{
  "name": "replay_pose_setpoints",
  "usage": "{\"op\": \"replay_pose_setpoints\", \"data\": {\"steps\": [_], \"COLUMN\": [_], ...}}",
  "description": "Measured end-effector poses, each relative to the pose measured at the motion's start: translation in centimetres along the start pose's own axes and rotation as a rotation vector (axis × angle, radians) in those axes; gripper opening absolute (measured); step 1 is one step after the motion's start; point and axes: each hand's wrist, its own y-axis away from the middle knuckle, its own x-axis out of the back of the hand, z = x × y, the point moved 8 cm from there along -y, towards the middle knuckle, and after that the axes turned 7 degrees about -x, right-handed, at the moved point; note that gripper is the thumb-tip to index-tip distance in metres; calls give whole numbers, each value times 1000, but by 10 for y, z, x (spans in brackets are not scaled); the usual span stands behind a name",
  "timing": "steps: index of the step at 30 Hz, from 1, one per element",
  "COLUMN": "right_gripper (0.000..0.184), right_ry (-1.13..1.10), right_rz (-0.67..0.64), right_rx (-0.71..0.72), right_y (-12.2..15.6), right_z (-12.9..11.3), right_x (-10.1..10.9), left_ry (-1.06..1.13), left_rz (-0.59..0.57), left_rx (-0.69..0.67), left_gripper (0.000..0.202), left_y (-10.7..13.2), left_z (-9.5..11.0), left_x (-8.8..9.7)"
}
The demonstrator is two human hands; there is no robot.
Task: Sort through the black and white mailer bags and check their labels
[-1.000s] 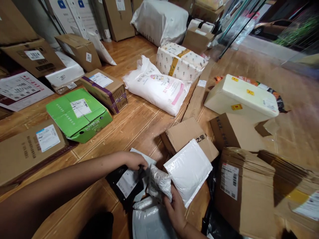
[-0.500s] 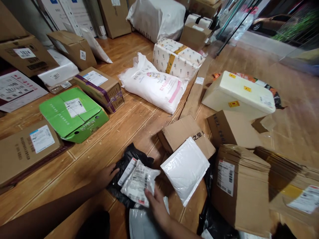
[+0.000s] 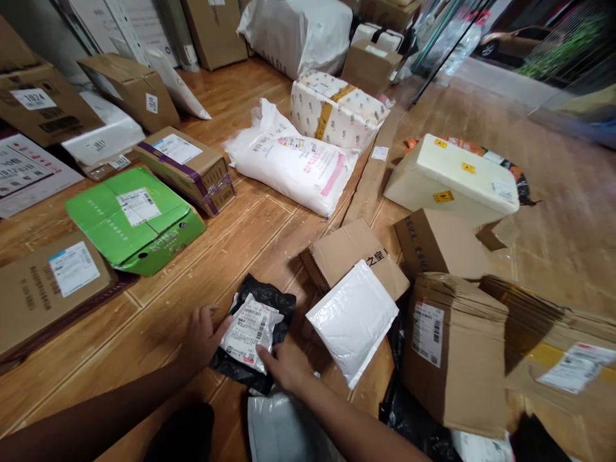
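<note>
A small white plastic parcel (image 3: 248, 330) with a printed label lies on top of a black mailer bag (image 3: 282, 311). My right hand (image 3: 283, 367) grips the lower right edge of both, its thumb pressed on the white parcel and its other fingers mostly hidden. On the left side, my left hand (image 3: 203, 337) rests with its thumb against the white parcel's edge and its fingers apart. Below them lies a grey mailer bag (image 3: 283, 427), partly covered by my right forearm. A white padded envelope (image 3: 353, 324) leans on a cardboard box (image 3: 353, 253) just to the right.
Left stand a green box (image 3: 135, 218), a purple-taped carton (image 3: 185, 167) and several other cartons. Ahead lie a large white sack (image 3: 293, 160) and a patterned parcel (image 3: 339, 112). A foam box (image 3: 452, 176) and brown cartons (image 3: 452, 346) crowd the right side.
The white parcel has shifted left and lies flatter over the black mailer. My left hand has moved down to its edge, and my right hand has moved slightly up and left.
</note>
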Motion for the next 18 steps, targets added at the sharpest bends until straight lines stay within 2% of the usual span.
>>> {"op": "replay_pose_setpoints", "data": {"steps": [2, 3, 4, 6, 7, 9, 10, 12, 14, 15, 18], "right_gripper": [62, 58, 56, 69, 82, 108, 115, 118, 110, 101, 53], "right_ry": [193, 271, 328, 392, 430, 514, 540, 556, 547, 548, 560], "right_rz": [-11, 1, 25, 37, 16, -29, -36, 9, 89, 112, 50], "right_rx": [32, 72, 123, 225, 269, 313, 315, 302, 321, 364, 541], "right_y": [20, 30, 39, 52, 55, 52, 47, 36, 29, 30, 46], "right_z": [6, 12, 19, 39, 52, 77, 86, 95, 89, 82, 62], "right_x": [11, 15, 19, 16, 9, -10, -19, -30, -29, -28, -26], "left_ry": [-171, -258, -335, -425, -443, -425, -396, -316, -229, -193, -146], "left_rz": [43, 1, -73, -244, -306, -423, -486, -584, -619, -597, -459], "left_rx": [-371, -579, -756, -937, -955, -901, -846, -705, -573, -517, -346], "left_gripper": [54, 49, 53, 76, 84, 90, 89, 75, 55, 51, 62], "left_y": [6, 13, 21, 31, 31, 26, 22, 15, 11, 9, 4], "left_z": [38, 58, 72, 84, 84, 79, 75, 68, 64, 64, 61], "left_x": [5, 0, -8, -24, -30, -40, -45, -52, -56, -55, -51]}}
